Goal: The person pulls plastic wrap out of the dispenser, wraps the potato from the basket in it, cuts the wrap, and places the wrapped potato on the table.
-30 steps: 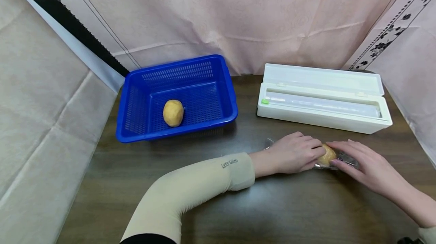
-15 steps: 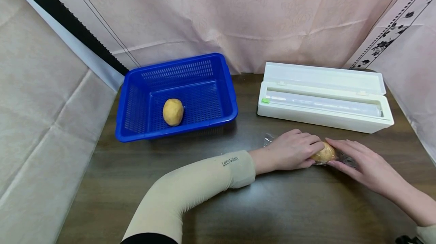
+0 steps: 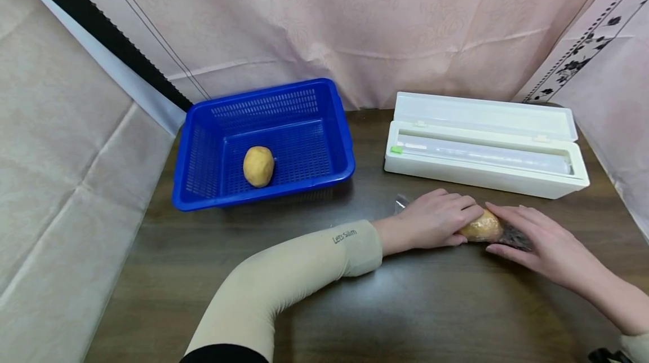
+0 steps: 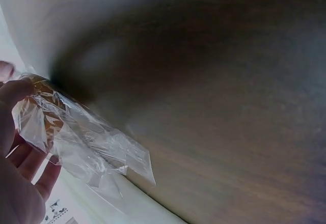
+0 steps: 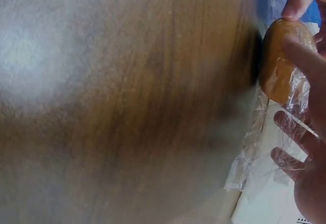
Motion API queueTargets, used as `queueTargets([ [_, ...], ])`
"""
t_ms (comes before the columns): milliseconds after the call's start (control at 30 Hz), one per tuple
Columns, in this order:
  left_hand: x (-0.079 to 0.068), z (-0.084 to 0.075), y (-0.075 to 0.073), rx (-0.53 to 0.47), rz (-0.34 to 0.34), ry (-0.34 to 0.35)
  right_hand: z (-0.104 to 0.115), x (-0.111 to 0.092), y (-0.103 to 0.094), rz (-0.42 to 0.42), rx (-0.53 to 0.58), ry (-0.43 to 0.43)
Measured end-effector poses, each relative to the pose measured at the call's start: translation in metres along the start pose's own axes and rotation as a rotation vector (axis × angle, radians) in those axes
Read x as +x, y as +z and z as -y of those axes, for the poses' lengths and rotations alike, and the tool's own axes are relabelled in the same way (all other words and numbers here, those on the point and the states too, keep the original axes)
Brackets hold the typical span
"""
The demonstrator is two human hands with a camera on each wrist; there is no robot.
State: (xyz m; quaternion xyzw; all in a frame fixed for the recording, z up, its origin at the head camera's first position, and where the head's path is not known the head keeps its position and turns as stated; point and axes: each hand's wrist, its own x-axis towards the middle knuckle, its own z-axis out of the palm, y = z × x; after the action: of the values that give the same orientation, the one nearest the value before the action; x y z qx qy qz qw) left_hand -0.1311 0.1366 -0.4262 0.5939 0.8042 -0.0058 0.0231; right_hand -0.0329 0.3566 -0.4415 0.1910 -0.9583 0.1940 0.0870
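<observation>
A potato [image 3: 481,226] wrapped in clear cling film lies between both hands, low over the table. My left hand [image 3: 437,221] grips its left end, the thumb on the near side and fingers over the top. My right hand [image 3: 552,243] holds the right end between thumb and fingers. In the right wrist view the potato [image 5: 277,63] shows smooth under the film, the thumb laid across it. Loose cling film [image 4: 97,147] trails from the potato in the left wrist view, and more film [image 5: 244,165] hangs below the right fingers.
A blue basket [image 3: 179,182] at the back left holds another potato [image 3: 258,167]. Behind the hands stands a white cling film box [image 3: 481,180], lid up, with a film roll [image 3: 487,154] inside. Pale cloth [image 3: 355,25] encloses the wooden table [image 3: 385,312].
The wrapped potato has shifted slightly left and shows more between the hands. The left hand has moved up a little, its thumb coming into view. The right hand stays almost in place.
</observation>
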Motion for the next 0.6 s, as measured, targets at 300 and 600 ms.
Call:
queueTargets([
  [300, 0.003, 0.008, 0.002, -0.121, 0.002, -0.014, -0.005, 0.004, 0.0, 0.019, -0.002, 0.04],
  [600, 0.005, 0.016, 0.0, -0.236, 0.046, -0.036, -0.007, 0.007, 0.004, 0.011, 0.001, 0.041],
])
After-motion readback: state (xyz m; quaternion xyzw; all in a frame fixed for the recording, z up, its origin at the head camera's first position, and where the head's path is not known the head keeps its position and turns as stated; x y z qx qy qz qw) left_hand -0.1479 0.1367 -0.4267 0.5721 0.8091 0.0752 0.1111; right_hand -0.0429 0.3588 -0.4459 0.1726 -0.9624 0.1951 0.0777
